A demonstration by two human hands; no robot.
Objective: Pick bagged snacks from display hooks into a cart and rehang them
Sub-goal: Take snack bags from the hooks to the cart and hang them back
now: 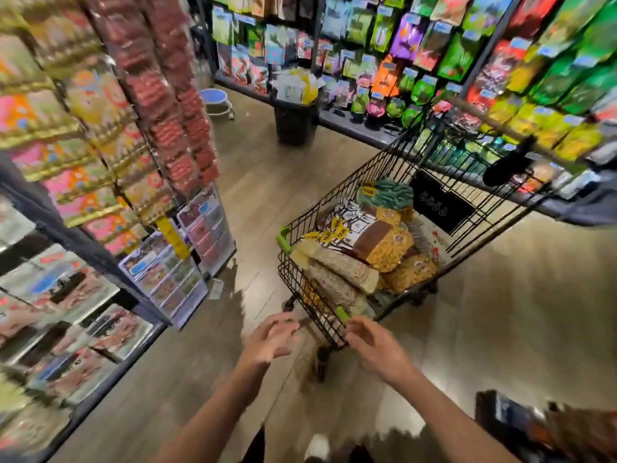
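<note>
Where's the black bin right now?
The black plastic bin stands on the floor at centre top, beyond the wire cart, right of the blue round stool.

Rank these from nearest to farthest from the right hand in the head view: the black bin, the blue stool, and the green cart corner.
From the right hand:
1. Green cart corner, just above the fingertips, at the cart's near edge.
2. Black bin, up the aisle, past the cart.
3. Blue stool, left of the bin, by the far shelves, a little farther.

A wood-look plank floor (267, 182) runs between tall dark display racks (66, 235). At the aisle's far end stand a black bin (293, 123) and a blue-topped step stool (215, 100), well apart.
</note>
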